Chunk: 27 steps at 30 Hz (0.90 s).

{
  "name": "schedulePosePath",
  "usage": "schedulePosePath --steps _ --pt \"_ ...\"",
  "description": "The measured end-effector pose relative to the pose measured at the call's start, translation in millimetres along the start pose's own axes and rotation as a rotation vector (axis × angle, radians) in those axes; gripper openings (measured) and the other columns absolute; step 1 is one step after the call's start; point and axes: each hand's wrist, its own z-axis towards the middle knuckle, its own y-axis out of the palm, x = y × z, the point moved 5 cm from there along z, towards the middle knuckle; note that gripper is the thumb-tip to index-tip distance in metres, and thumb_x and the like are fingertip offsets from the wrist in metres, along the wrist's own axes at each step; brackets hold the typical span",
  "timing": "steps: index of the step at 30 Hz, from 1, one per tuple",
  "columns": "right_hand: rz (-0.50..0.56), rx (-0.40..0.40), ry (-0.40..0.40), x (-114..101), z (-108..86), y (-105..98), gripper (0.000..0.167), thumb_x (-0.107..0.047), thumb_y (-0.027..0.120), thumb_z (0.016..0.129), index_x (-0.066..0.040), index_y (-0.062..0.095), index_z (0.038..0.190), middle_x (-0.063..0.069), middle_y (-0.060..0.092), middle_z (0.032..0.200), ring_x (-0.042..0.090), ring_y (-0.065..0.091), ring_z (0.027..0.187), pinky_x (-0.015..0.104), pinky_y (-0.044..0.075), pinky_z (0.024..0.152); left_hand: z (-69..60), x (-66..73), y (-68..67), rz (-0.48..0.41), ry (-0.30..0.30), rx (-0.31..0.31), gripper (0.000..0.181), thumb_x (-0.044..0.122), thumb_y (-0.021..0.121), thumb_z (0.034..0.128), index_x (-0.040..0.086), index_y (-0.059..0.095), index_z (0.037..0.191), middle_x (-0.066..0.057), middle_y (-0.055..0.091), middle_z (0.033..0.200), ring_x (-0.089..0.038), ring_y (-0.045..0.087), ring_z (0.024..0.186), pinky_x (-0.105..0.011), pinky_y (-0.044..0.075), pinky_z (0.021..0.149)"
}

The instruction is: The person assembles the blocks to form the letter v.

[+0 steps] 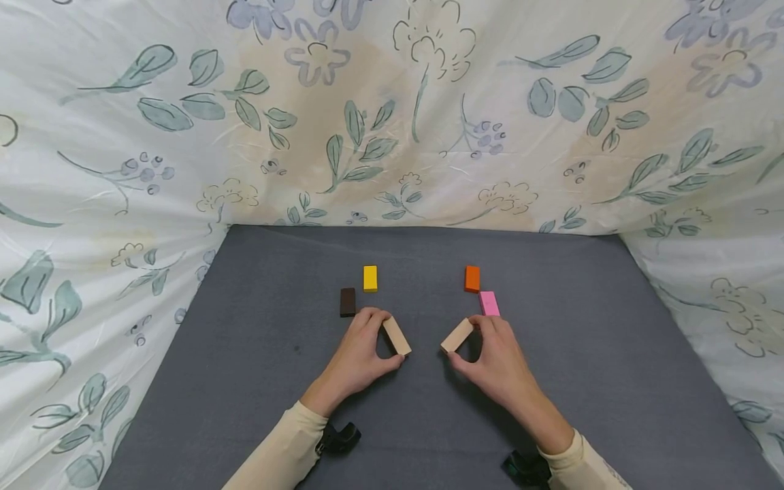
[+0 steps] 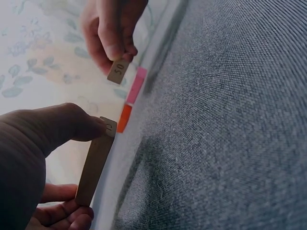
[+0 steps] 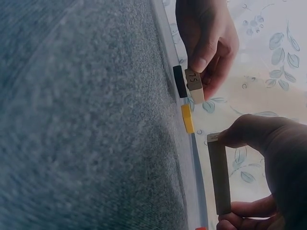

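My left hand [image 1: 361,354] pinches a plain wooden block [image 1: 397,336] by its two ends, thumb at the near end and fingers at the far end. The number 75 shows on that block's end [image 3: 193,79] in the right wrist view. Opposite it, my right hand [image 1: 499,354] grips a second wooden block [image 1: 456,335] the same way, and its end [image 2: 118,70] is marked 50 in the left wrist view. Both blocks slant, with a gap between them. A dark brown block [image 1: 347,302] lies just beyond the left fingers; a pink block [image 1: 488,303] lies beyond the right fingers.
Farther back on the grey cloth-covered table [image 1: 257,354] lie a yellow block [image 1: 370,279] at left and an orange block [image 1: 472,279] at right. A floral curtain [image 1: 392,136] borders the table at the back and both sides.
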Motion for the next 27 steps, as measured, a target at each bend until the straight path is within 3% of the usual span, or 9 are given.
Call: schedulePosePath --steps 11,18,27 --pt "0.007 -0.008 -0.073 -8.8 1.5 4.2 0.067 -0.027 0.096 0.077 0.005 0.066 0.127 0.017 0.063 0.119 0.036 0.058 0.111 0.055 0.053 0.097 1.6 3.2 2.6 -0.015 0.008 -0.017 0.069 0.022 0.093 0.0867 0.000 0.059 0.143 -0.015 0.054 0.138 -0.032 0.055 0.125 -0.050 0.052 0.106" --pt "-0.004 -0.038 -0.100 -12.6 1.0 10.9 0.068 -0.029 0.096 0.077 0.004 0.066 0.127 0.016 0.063 0.118 0.034 0.060 0.108 0.053 0.055 0.096 1.3 3.0 7.8 -0.016 0.016 -0.061 0.070 0.022 0.092 0.0876 -0.001 0.058 0.144 -0.015 0.054 0.140 -0.033 0.055 0.126 -0.051 0.051 0.106" --pt "-0.005 -0.061 -0.117 -16.6 2.6 13.1 0.068 -0.029 0.096 0.078 0.004 0.066 0.129 0.015 0.064 0.118 0.032 0.059 0.109 0.052 0.055 0.097 3.9 2.6 10.2 -0.017 0.027 -0.071 0.069 0.023 0.091 0.0883 0.000 0.058 0.145 -0.014 0.054 0.140 -0.033 0.055 0.126 -0.051 0.050 0.105"
